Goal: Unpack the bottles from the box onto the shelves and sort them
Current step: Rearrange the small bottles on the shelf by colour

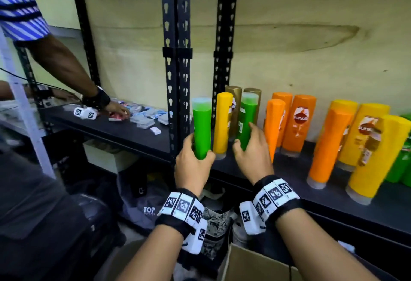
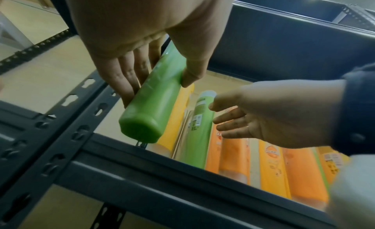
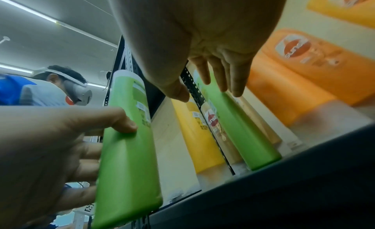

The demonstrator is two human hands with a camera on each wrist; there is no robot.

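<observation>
The black metal shelf (image 1: 295, 169) stood against a stained beige wall (image 1: 289, 36), with perforated uprights (image 1: 176, 58) at twelve o'clock. The left hand (image 1: 191, 167) had its grip wrapped around a green bottle (image 1: 202, 129), held upright at the shelf's front edge. The right hand (image 1: 253, 156) was released, fingers relaxed beside a second green bottle (image 1: 245, 123) standing on the shelf. Orange bottles (image 1: 295, 125) and yellow bottles (image 1: 369, 151) stood toward three o'clock. At nine o'clock another person's hand (image 1: 115, 108) rested among small packets (image 1: 144, 117).
</observation>
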